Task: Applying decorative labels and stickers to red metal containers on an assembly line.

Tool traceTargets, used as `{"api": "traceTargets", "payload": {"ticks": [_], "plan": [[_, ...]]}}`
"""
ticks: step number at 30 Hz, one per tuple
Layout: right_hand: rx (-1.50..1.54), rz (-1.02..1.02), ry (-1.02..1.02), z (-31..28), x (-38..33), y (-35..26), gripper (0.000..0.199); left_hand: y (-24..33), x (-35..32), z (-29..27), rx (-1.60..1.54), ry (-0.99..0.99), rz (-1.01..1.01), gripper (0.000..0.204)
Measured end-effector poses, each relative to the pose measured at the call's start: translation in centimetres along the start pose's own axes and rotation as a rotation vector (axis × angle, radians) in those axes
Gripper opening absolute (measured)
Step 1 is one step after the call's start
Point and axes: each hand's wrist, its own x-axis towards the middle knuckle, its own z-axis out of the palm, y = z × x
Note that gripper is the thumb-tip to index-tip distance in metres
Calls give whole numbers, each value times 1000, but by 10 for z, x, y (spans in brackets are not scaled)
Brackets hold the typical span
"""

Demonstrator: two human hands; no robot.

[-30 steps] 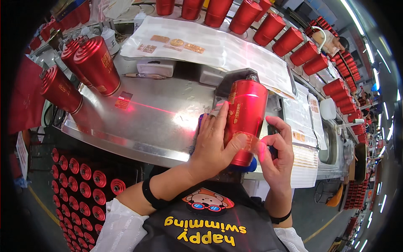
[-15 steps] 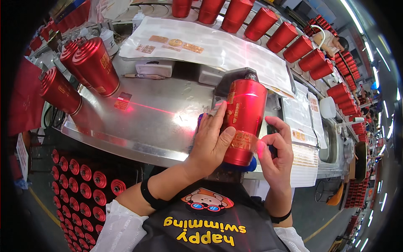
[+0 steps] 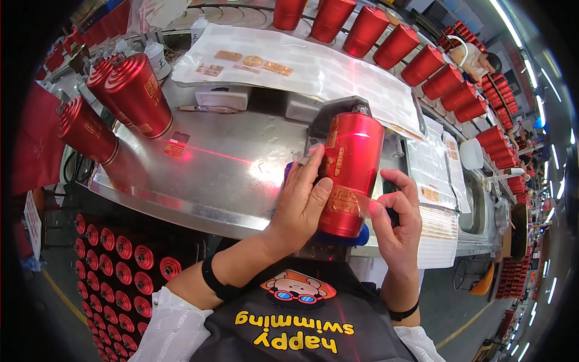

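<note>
A red bottle [image 3: 356, 163] with gold lettering lies tilted in front of me, its neck pointing away, in a dark holder [image 3: 338, 110]. My left hand [image 3: 301, 202] steadies its left side, fingers stretched along it and thumb across the lower part. At the bottle's lower right, my right hand [image 3: 399, 220] pinches with thumb and forefinger the end of a clear film strip [image 3: 360, 204], which stands off the surface there. Gold print [image 3: 342, 202] sits under the film's other end. Blue material [image 3: 362, 236] shows beneath the bottle's base.
Three red bottles [image 3: 139, 96] stand on the metal bench [image 3: 223, 175] at the left, near a small red-and-gold label [image 3: 177, 145]. A white sheet with gold decals [image 3: 252, 61] lies behind. Red bottles [image 3: 368, 30] line a conveyor at the back. Packed bottles [image 3: 123, 248] fill the lower left.
The conveyor bottles have moved right. The film's right end now stands farther out from the bottle, at my right thumb and forefinger. My left thumb has shifted slightly left.
</note>
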Motion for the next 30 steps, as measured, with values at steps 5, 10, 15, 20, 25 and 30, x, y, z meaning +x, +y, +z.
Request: {"api": "traceTargets", "payload": {"ticks": [5, 10, 15, 20, 25, 30], "plan": [[22, 16, -2, 2, 0, 1, 9, -2, -1, 2, -20, 43, -8, 56], [24, 20, 6, 2, 0, 3, 9, -1, -1, 3, -25, 45, -12, 57], [0, -2, 2, 2, 0, 5, 9, 1, 0, 3, 38, 43, 2, 61], [20, 22, -13, 3, 1, 8, 9, -1, 0, 4, 22, 35, 10, 61], [39, 24, -26, 4, 0, 11, 8, -5, -1, 0, -175, 40, -62, 61], [31, 3, -16, 4, -1, 22, 13, -2, -2, 0, -20, 29, -49, 58]]}}
